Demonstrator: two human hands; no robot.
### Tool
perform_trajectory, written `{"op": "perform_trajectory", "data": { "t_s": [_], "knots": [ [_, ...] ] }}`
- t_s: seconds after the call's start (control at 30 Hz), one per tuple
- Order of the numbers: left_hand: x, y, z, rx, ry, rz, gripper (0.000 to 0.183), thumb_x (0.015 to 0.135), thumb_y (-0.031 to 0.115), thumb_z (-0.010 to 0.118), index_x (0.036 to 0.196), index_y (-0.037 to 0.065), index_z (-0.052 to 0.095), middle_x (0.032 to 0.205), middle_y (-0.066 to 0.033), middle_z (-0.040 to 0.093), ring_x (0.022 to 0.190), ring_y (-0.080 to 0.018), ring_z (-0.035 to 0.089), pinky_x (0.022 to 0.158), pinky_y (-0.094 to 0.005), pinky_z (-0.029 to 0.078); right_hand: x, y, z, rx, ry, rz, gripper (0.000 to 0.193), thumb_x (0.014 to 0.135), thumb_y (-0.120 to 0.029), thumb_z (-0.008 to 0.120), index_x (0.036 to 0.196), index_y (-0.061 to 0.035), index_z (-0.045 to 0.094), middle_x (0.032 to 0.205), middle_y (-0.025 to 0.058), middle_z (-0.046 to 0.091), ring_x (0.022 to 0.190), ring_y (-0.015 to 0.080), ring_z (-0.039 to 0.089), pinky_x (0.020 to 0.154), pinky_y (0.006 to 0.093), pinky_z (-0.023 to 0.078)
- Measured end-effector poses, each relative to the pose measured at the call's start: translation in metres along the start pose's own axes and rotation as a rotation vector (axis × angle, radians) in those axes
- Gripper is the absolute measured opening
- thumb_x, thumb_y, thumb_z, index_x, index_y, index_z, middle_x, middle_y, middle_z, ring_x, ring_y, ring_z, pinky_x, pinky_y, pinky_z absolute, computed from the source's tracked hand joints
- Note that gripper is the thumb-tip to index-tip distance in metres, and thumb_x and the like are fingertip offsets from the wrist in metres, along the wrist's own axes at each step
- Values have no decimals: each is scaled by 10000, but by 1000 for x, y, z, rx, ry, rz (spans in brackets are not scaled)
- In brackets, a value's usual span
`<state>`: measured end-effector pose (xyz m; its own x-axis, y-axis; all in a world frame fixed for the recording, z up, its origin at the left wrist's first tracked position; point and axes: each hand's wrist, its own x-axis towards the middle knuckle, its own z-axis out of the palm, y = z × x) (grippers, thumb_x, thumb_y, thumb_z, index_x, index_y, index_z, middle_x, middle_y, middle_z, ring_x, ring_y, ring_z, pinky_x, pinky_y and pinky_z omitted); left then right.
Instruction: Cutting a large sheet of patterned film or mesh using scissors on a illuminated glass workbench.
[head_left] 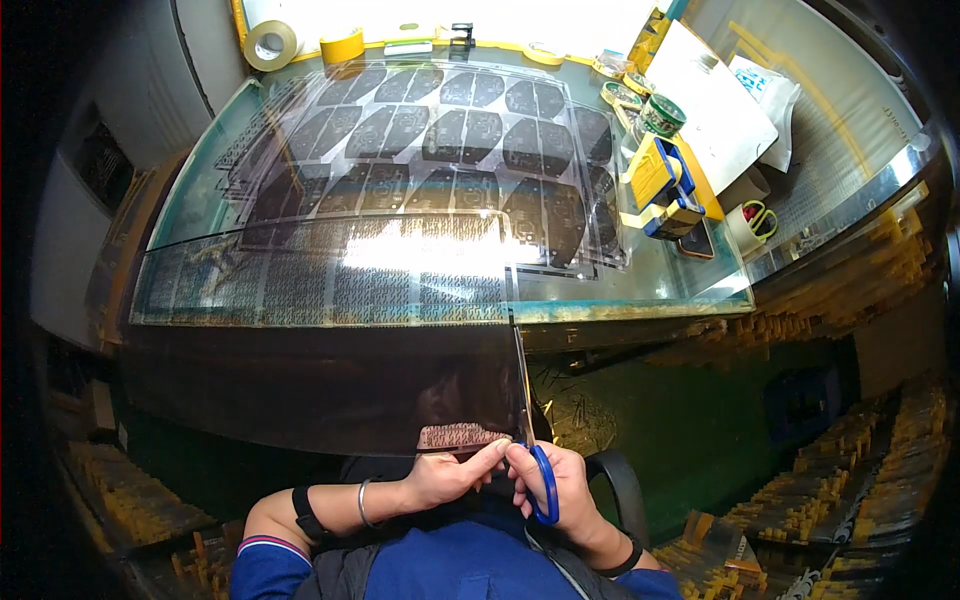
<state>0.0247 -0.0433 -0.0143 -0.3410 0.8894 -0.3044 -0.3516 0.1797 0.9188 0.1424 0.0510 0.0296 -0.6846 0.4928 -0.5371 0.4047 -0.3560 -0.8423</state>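
Blue-handled scissors (546, 490), fingers of right hand (565, 492) curled round; dark film (320, 380), pinched by left hand (447, 480); sagging could crease it.

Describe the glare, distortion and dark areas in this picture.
Head view: a white reflection washes out part of the printed pattern on the dark film sheet; head view: the white panel past the table is blown out; head view: the fisheye bows the glass table's edge and leaves black corners; head view: the green floor is dim, while the blue-handled scissors read clearly.
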Motion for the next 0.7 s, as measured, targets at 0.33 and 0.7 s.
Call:
{"op": "perform_trajectory", "data": {
  "t_s": [0.33,0.7],
  "knots": [
    [3,29,-6,-36,46,15,169,838,196,559,838,35,611,641,-6,568,497,-56,500,427,-189,413,-2,0,-2,-35,2,-25,312,825,-299,574,687,-20,559,515,4,508,414,45,481,364,180,372],
    [25,40,-40,-286,168,-19,161,800,194,593,822,35,603,677,-56,591,470,-103,520,372,-205,382,17,27,-38,-312,-234,2,319,798,-323,608,679,-34,545,528,-17,468,471,55,437,428,210,336]
  ]
}}
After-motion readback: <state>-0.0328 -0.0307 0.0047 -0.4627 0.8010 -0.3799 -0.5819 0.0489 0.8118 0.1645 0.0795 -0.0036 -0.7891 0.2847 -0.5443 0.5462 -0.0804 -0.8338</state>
